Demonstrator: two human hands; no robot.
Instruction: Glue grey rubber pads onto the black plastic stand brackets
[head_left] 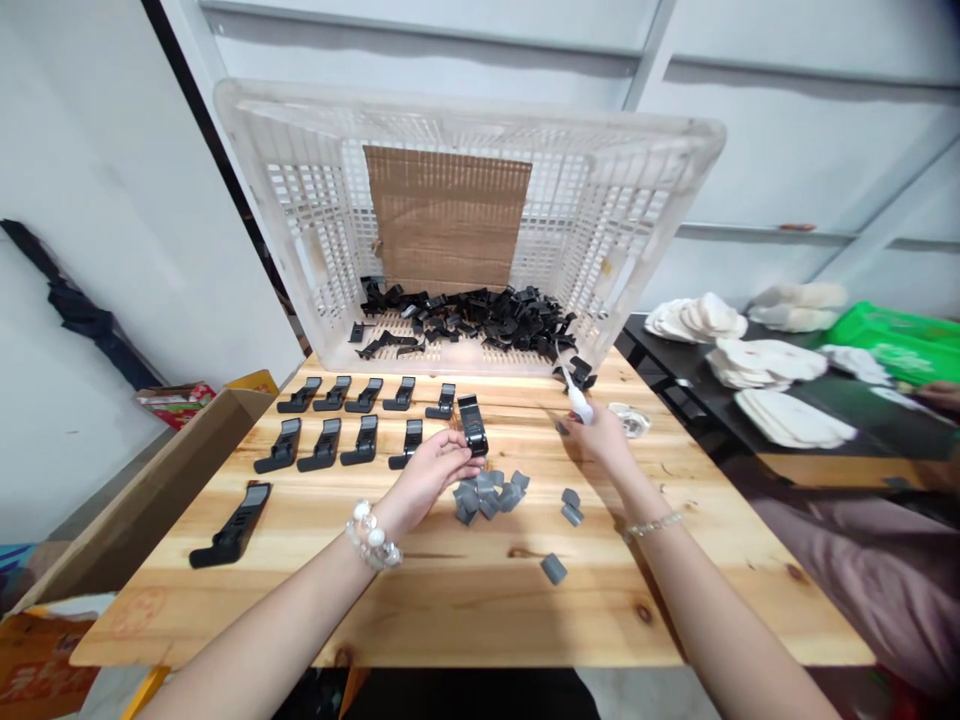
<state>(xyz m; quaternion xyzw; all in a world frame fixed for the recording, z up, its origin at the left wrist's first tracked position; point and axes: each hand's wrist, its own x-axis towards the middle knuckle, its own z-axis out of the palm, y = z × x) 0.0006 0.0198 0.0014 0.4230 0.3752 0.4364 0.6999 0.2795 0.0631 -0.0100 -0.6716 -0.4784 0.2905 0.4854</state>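
Observation:
Between the fingers of my left hand (pixel 429 475) is a black plastic clip-like part (pixel 472 425), held upright above the wooden table (pixel 420 610). My right hand (pixel 606 440) grips a small white squeeze bottle (pixel 579 402), its thin nozzle pointing up and away from me. A pile of grey curved pads (pixel 489 495) lies just below my left hand. Two more grey pads (pixel 571 507) and a single grey pad (pixel 553 569) lie apart to the right. Black parts with grey faces (pixel 364 395) stand in rows at left; another black part (pixel 232 527) lies nearer me.
A white plastic crate (pixel 322 345) on its side holds many loose black parts (pixel 517 320) and a cardboard sheet (pixel 450 215). A clear round item (pixel 631 420) sits right of my right hand. White pieces (pixel 795 418) are stacked on a black table, beside a partly visible person (pixel 870 580).

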